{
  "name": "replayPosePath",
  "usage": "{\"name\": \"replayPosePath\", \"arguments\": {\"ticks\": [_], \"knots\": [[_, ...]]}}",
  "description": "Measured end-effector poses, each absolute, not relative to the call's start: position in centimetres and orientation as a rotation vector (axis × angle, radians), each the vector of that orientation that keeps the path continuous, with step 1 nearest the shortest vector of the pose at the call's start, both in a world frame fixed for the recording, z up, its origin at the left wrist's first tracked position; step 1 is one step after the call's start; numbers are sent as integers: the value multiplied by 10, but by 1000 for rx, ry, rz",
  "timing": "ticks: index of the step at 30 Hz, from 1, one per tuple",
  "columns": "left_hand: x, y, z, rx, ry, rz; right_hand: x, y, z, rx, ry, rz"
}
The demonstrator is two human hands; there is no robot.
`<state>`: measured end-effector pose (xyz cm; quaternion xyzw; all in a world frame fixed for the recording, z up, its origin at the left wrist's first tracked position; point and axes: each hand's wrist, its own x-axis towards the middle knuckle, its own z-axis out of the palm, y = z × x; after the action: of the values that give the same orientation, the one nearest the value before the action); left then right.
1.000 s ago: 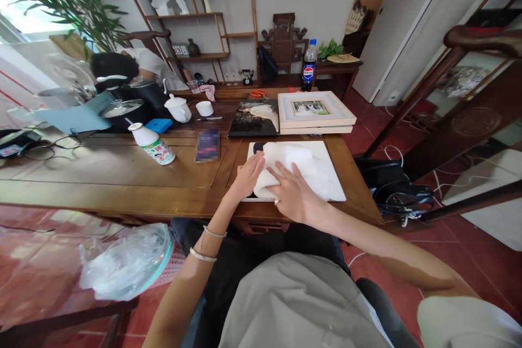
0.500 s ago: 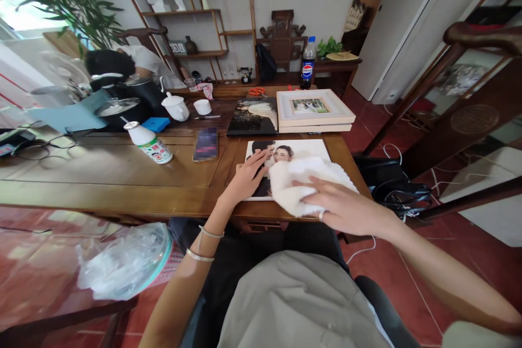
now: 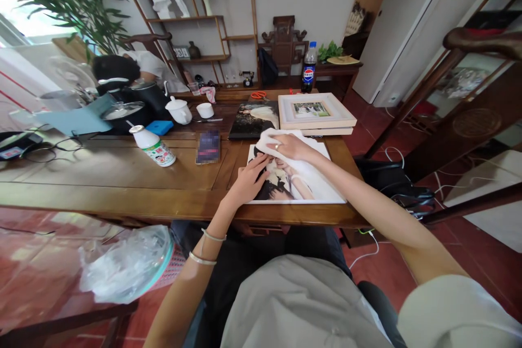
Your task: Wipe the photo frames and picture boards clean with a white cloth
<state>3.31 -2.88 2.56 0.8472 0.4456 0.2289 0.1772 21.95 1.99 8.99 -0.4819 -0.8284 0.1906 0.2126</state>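
A photo panel (image 3: 281,182) with a picture of a couple lies flat on the wooden table, close to its front edge. My left hand (image 3: 248,178) rests on the panel's left side, fingers stretched out and holding nothing. On the panel's far edge, a bunched white cloth (image 3: 265,140) is under my right hand (image 3: 291,148), whose fingers press and grip it. The cloth and right arm cover part of the picture's top and right side. Behind the panel are a dark photo panel (image 3: 248,126) and stacked pale frames (image 3: 346,119), the top one holding a small photo.
Left of the panel are a phone (image 3: 207,147), a white drink bottle (image 3: 153,145), a white cup (image 3: 205,110) and a lidded pot (image 3: 178,111). Orange scissors (image 3: 258,95) and a cola bottle (image 3: 309,70) stand behind. A bag-lined basket (image 3: 163,272) is below left.
My right hand has slid the cloth away from me and left, from the panel's near right part to its far edge. More of the picture shows. My left hand stays in place.
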Motion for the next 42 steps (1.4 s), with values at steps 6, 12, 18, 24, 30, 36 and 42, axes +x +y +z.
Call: {"name": "replayPosePath", "arguments": {"ticks": [6, 12, 18, 24, 30, 36, 42], "knots": [[33, -27, 24, 2399, 1274, 659, 193, 33, 87, -1206, -2453, 507], [33, -29, 25, 2375, 1236, 685, 250, 16, 78, -1242, -2326, 591], [33, -30, 26, 2364, 1239, 681, 291, -4, 65, -1355, -2356, 256], [33, -29, 26, 2384, 1219, 675, 265, -11, 67, -1219, -2534, 21], [32, -28, 23, 2338, 1257, 696, 240, -4, 70, -1148, -2549, 26], [30, -30, 27, 2338, 1238, 685, 242, -45, 69, -994, -2649, 23], [30, -32, 28, 2387, 1248, 635, 271, -89, 85, -1076, -2669, 212]]}}
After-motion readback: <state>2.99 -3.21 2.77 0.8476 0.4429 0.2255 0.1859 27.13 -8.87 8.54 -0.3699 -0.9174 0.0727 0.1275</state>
